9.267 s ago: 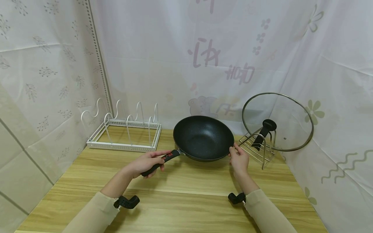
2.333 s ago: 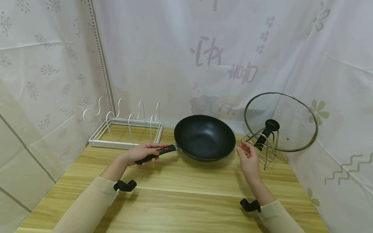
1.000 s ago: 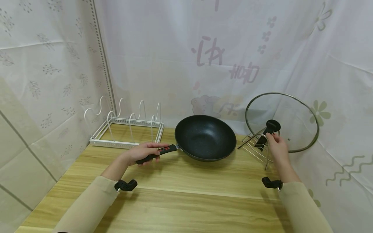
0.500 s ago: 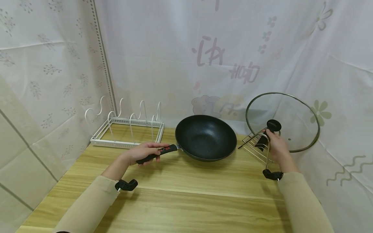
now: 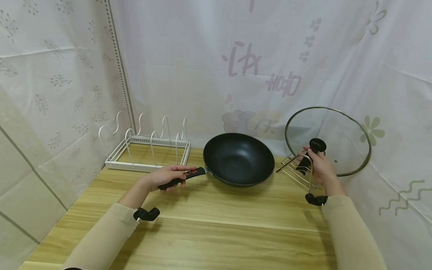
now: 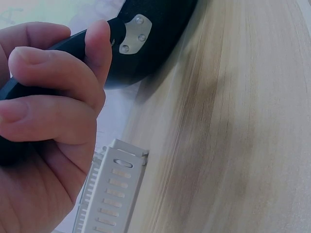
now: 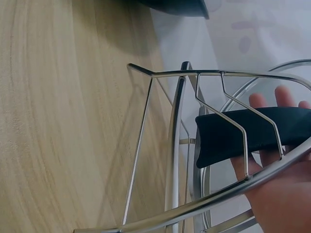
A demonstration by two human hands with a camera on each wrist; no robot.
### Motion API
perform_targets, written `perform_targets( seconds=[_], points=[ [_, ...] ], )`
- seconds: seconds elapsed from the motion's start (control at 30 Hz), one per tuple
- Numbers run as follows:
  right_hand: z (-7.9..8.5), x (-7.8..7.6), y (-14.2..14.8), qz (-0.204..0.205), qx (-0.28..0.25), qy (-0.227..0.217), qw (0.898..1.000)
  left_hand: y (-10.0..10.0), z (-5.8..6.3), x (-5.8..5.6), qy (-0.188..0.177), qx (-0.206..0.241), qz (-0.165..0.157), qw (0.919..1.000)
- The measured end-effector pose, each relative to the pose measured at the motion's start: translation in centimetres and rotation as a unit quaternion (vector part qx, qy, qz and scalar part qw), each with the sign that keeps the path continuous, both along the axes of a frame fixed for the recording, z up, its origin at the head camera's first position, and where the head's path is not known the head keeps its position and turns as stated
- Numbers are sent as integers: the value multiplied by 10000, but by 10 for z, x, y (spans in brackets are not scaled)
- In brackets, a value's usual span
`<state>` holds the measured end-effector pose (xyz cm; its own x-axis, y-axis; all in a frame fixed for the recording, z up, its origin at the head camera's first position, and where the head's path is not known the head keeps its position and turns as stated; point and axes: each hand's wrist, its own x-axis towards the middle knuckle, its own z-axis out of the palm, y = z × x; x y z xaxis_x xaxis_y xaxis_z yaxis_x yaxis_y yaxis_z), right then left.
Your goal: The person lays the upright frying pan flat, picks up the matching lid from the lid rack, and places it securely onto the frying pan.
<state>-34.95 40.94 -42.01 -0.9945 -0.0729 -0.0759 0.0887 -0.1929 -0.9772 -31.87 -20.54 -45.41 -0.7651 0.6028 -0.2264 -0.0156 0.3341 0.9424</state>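
Note:
My left hand (image 5: pixel 163 177) grips the black handle (image 5: pixel 194 173) of a dark wok (image 5: pixel 237 161), index finger stretched along it. The wok sits upright at the middle back of the table. In the left wrist view, curled fingers (image 6: pixel 58 70) wrap the handle near its riveted bracket (image 6: pixel 137 35). At the right, my right hand (image 5: pixel 323 170) holds the black handle (image 5: pixel 305 163) of a glass lid (image 5: pixel 369 146), fingers behind it and thumb in front. The lid leans upright in a wire lid rack (image 7: pixel 177 141); the rack's bars pass in front of the lid handle (image 7: pixel 238 133).
A white pan rack (image 5: pixel 141 167) with several curved wire dividers stands at the back left. Fabric curtains (image 5: pixel 189 75) close off the back and sides of the wooden table (image 5: pixel 219 240).
My right hand has left the wok's rim and moved right to the lid's handle, its fingers now wrapped behind it. The left hand keeps its grip; wok and lid stay nearly in place.

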Motion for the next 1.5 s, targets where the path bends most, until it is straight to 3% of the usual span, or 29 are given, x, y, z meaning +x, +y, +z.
perform_targets(
  seconds=[0.27, 0.67, 1.1, 1.5],
  points=[
    [2, -2, 0, 89, 154, 147, 9997, -1, 1, 1, 44, -17, -5, 10000],
    [6, 2, -10, -250, 126, 268, 9992, 0, -1, 1, 9, 15, 82, 10000],
    [5, 1, -6, -354, -507, 275, 9977, 0, 0, 0, 8, -23, -1, 10000],
    [18, 3, -1, -257, -728, 418, 9961, 0, 1, -1, -9, 7, 0, 10000]
  ],
)
